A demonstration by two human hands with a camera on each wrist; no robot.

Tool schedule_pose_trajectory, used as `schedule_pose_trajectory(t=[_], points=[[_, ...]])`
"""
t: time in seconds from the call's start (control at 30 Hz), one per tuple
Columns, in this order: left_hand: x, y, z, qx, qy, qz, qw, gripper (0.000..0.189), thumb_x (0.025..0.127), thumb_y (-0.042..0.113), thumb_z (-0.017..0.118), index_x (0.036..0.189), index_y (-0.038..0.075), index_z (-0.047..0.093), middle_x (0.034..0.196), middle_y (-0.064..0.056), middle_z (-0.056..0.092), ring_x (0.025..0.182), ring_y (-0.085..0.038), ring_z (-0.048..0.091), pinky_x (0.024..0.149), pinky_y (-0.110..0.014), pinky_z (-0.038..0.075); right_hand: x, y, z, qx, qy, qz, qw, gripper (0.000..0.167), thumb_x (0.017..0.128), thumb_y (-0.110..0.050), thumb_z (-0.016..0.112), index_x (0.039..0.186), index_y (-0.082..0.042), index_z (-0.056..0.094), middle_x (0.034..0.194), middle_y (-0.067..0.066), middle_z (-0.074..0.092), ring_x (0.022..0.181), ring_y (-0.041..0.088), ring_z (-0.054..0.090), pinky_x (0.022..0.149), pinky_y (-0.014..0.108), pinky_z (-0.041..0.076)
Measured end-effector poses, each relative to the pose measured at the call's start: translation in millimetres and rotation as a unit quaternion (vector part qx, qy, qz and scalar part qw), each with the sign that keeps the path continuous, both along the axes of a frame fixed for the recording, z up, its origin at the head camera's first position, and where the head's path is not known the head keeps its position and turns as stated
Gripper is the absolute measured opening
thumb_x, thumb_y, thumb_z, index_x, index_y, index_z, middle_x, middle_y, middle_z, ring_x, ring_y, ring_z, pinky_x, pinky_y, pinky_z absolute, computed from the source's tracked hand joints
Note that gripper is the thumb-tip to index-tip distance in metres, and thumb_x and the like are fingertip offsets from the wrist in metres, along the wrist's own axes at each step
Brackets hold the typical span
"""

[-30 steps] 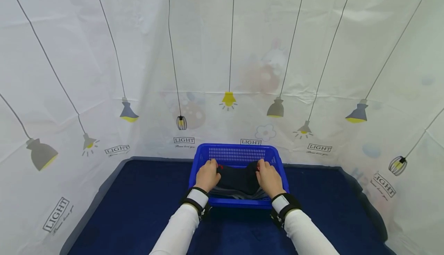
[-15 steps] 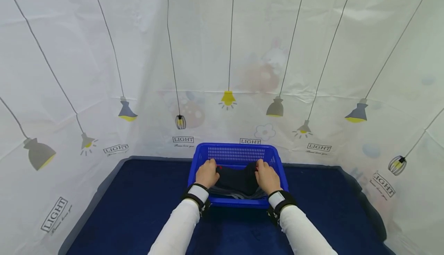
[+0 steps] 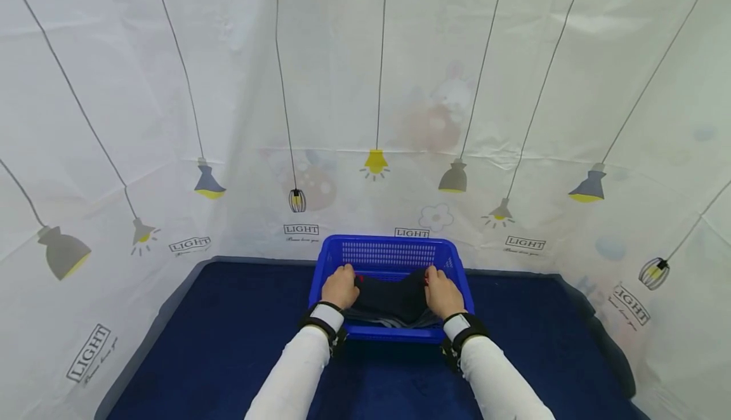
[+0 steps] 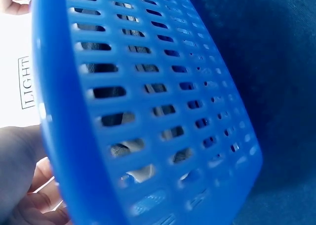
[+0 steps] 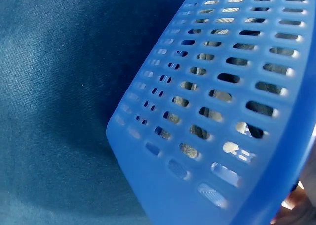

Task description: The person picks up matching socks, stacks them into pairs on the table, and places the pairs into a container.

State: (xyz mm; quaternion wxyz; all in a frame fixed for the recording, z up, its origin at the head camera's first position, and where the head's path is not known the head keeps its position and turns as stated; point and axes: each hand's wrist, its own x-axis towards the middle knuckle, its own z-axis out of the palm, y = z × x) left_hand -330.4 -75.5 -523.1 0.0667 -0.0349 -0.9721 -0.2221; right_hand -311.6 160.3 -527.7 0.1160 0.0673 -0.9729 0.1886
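In the head view a dark piece of cloth (image 3: 394, 298) lies across the inside of a blue plastic basket (image 3: 394, 334). My left hand (image 3: 340, 287) pinches its left upper corner, and my right hand (image 3: 442, 293) pinches the right one. Small red bits show at both corners, beside the fingers. Between the two hands the cloth's top edge dips a little. Grey cloth (image 3: 388, 321) lies beneath it on the near side. Both wrist views look at the basket's slotted outer walls, which hide most of each hand; fabric shows through the slots.
The basket stands on a dark blue covered surface (image 3: 240, 344), close to its back edge. Behind and at both sides hangs a pale sheet (image 3: 342, 90) printed with lamps. A white band with black straps circles each wrist.
My hands have drawn slightly apart, and the dark cloth's upper edge is stretched a little wider between them. The basket stays in place.
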Motion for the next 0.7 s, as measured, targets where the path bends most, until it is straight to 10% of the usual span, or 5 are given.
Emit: schedule_pose_trajectory(t=[0.7], points=[[7.0, -1.2, 0.1, -0.042, -0.048, 0.002, 0.9980, 0.029, 0.083, 0.011, 0.073, 0.109, -0.002, 0.070, 0.109, -0.018, 0.070, 0.101, -0.039, 0.070, 0.085, -0.052, 0.057, 0.2, 6.5, -8.7, 0.014, -0.036, -0.028, 0.9989, 0.026, 0.093, -0.009, 0.063, 0.114, 0.005, 0.054, 0.106, 0.028, 0.061, 0.092, 0.046, 0.066, 0.076, 0.059, 0.055]])
